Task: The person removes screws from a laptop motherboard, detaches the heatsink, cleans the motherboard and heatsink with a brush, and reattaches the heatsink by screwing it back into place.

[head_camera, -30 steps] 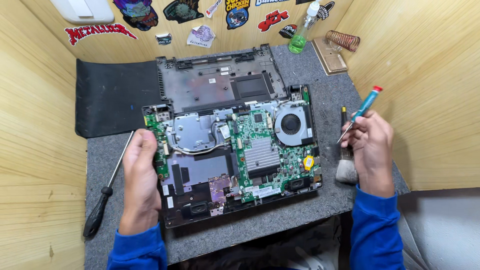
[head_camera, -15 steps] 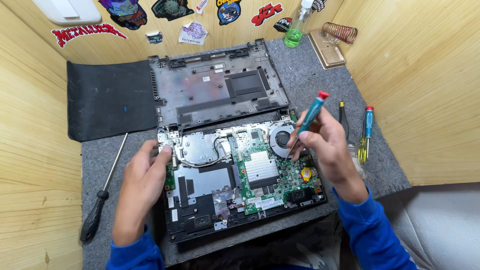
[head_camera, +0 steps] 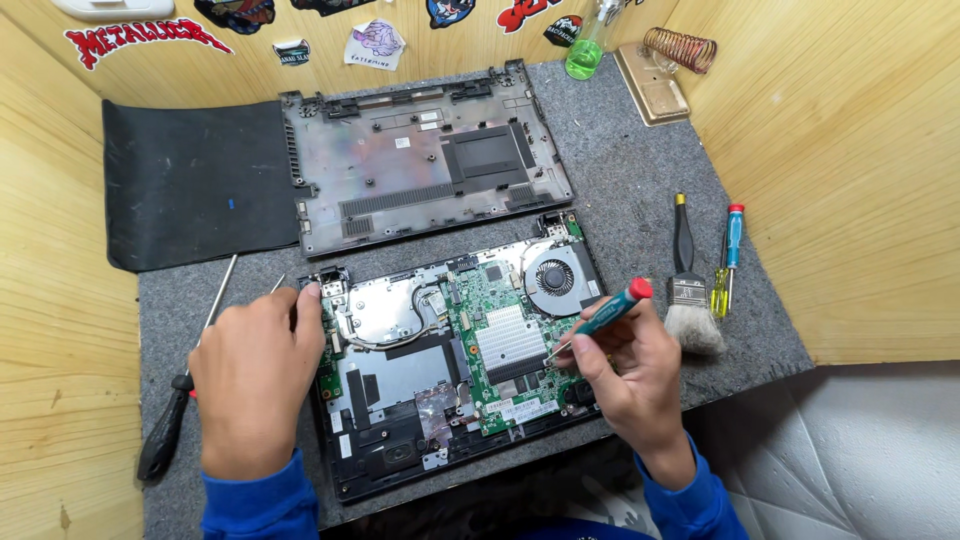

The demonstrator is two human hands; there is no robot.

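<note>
An opened laptop base (head_camera: pixel 400 390) lies on a grey felt mat (head_camera: pixel 620 180), its green circuit board (head_camera: pixel 500 300), silver heat sink and round fan (head_camera: pixel 553 276) exposed. My right hand (head_camera: pixel 625 375) holds a teal screwdriver with a red cap (head_camera: pixel 610 310), its tip down on the board near the heat sink's right edge. My left hand (head_camera: pixel 255 375) rests flat on the laptop's left edge, fingers by the hinge corner.
The removed bottom cover (head_camera: pixel 420 160) lies behind the laptop, a black pad (head_camera: pixel 190 180) to its left. A long black-handled screwdriver (head_camera: pixel 175 410) lies at the left. A brush (head_camera: pixel 688 290) and two small screwdrivers (head_camera: pixel 728 255) lie right. A green bottle and coil stand sit at the back. Wooden walls surround the mat.
My right hand brought the teal screwdriver from the mat's right side over the fan and down to the board. The view has shifted so the laptop sits lower in the frame.
</note>
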